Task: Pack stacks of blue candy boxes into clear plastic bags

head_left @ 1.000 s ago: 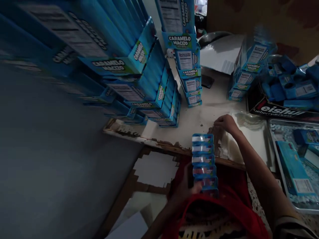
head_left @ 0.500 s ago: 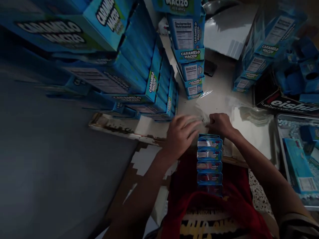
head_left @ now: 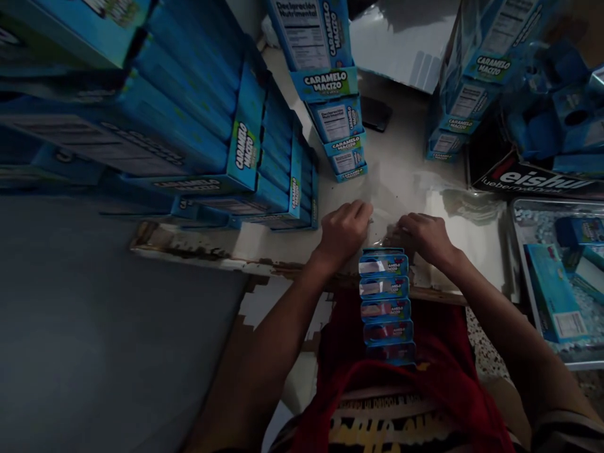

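- While the left hand (head_left: 346, 229) pinches one side of a clear plastic film (head_left: 383, 217), its fingers curled together, the right hand (head_left: 425, 236) has its fingers bunched at the other side.
- Just below the hands, a row of small blue Caramelo Macizo boxes (head_left: 385, 309) lies over the red apron (head_left: 438, 333), its far end by the table edge.
- On the white table (head_left: 401, 154), a black phone (head_left: 375, 114) lies beside a stack of Caramelo Macizo cartons (head_left: 337, 119).
- At right, a metal tray (head_left: 585, 365) holds blue boxes (head_left: 554, 292).
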Motion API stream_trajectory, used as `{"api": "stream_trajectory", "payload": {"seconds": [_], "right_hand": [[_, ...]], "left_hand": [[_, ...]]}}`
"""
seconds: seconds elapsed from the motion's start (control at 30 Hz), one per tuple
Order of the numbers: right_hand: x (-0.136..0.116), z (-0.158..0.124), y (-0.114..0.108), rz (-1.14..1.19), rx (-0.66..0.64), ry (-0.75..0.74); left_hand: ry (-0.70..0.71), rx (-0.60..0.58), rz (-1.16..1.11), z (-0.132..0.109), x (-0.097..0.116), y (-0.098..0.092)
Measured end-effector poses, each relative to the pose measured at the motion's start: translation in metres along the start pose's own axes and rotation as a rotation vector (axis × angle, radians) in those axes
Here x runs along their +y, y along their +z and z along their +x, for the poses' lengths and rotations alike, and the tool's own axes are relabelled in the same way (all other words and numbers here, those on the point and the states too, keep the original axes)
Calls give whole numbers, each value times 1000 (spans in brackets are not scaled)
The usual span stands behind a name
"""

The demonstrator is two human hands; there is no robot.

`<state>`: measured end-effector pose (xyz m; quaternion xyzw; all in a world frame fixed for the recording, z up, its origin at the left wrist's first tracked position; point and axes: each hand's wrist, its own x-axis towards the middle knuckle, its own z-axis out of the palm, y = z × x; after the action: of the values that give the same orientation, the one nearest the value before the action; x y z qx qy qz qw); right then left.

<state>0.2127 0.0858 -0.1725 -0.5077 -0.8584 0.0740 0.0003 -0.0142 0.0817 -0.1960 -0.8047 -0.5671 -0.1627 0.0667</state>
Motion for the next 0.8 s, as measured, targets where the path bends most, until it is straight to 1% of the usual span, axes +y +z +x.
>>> {"api": "stream_trajectory", "payload": {"seconds": [0.1,0.17,0.2,0.27,0.33,0.37,0.43,0.5,0.57,0.6,0.67,0.73,0.8], "right_hand": [[-4,-18,-1,-75,-66,-4],[-9,-24,1,-58,-114,-6],[-11,-26,2,-41,-131,-3],[-13,-26,3,-2,-158,25],[-13,-26,-1,49,-179,84],[-12,-25,-5,78,-188,113],[-12,-25,-18,124,-209,164],[-17,-28,-35,146,-198,177],[-27,-34,-52,159,-132,145],[-34,-38,-59,164,-77,123],[-48,-48,-67,173,54,103],[-61,-58,-66,190,181,144],[-70,-67,-59,228,294,225]], "left_hand": [[2,85,19,-24,4,4],[-12,104,25,-44,7,1],[-16,84,15,-52,9,-2],[-7,-12,-22,-64,11,-11],[25,-122,-43,-66,11,-21],[45,-154,-38,-64,9,-27],[87,-147,-7,-58,6,-39],[118,-81,26,-54,5,-54],[102,-12,24,-57,9,-71],[66,23,-6,-61,13,-78],[-51,113,-121,-69,24,-88],[-203,207,-238,-75,37,-90],[-331,289,-284,-77,48,-86]]}}
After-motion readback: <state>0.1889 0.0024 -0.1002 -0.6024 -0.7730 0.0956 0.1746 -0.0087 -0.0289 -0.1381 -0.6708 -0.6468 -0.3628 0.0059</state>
